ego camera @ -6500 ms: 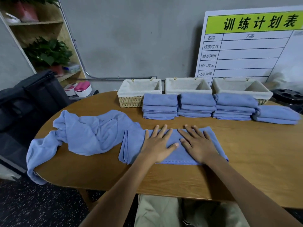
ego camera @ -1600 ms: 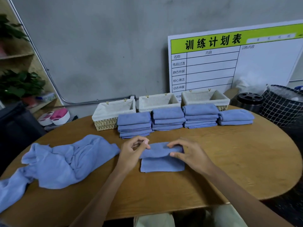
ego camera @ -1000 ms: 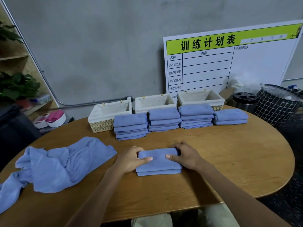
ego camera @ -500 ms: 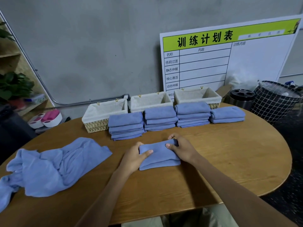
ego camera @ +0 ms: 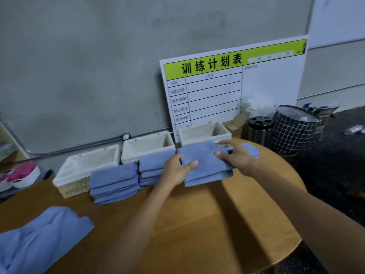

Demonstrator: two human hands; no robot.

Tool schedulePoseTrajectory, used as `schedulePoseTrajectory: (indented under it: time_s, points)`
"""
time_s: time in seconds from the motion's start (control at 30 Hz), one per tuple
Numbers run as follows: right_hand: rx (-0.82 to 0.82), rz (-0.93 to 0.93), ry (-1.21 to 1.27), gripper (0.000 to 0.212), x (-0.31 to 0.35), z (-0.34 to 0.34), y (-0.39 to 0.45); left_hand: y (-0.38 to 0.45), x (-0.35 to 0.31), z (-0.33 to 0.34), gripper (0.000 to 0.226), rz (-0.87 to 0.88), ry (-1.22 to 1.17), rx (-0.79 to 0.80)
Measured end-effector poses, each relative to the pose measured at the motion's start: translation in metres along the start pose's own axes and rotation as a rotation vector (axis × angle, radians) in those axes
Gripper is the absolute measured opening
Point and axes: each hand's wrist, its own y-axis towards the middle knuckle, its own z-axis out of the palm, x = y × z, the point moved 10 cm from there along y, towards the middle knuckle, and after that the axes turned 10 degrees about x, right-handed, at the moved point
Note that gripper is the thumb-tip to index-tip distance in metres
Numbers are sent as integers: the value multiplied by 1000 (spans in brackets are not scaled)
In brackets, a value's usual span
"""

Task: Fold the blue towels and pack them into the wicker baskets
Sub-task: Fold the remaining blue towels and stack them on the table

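Observation:
I hold a folded blue towel [ego camera: 205, 165] in the air between both hands. My left hand [ego camera: 175, 171] grips its left edge with the thumb on top. My right hand [ego camera: 237, 157] grips its right edge. The towel hovers above the table in front of the right-hand stacks of folded towels. A stack of folded towels [ego camera: 113, 184] and a second stack [ego camera: 152, 167] stand before three white-lined wicker baskets: left [ego camera: 73, 180], middle [ego camera: 146, 147], right [ego camera: 203, 133]. Another folded towel [ego camera: 251, 150] peeks out behind my right hand.
Unfolded blue towels [ego camera: 37, 238] lie at the table's left front. The round wooden table [ego camera: 197, 224] ends at the right, with a steel bin [ego camera: 259, 129] and a wire basket [ego camera: 292, 129] beyond. A planning board [ego camera: 227, 91] leans on the wall.
The folded towel has been lifted off the table and carried away from me and to the right, toward the stacks. Both hands keep their grip on its ends.

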Motion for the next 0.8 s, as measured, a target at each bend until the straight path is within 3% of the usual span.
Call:
schedulePoseTrajectory:
  time_s: [0.13, 0.3, 0.47, 0.57, 0.67, 0.8]
  points:
    - [-112, 6, -52, 60, -6, -85, 37, 77, -55, 32, 40, 23, 64, -10]
    - [-162, 52, -93, 60, -40, -145, 90, 159, -81, 74, 39, 46, 212, 57]
    - [-113, 129, -358, 68, -79, -151, 124, 193, -74, 115, 54, 61, 586, 117]
    - [-111, 125, -416, 68, -88, -143, 131, 189, -71, 122, 48, 74, 853, 40]
    - [-83, 125, -505, 69, -87, -138, 138, 181, -79, 119, 40, 148, 931, -68]
    - [-100, 156, -533, 62, -95, -143, 139, 181, -85, 127, 33, 185, 936, -45]
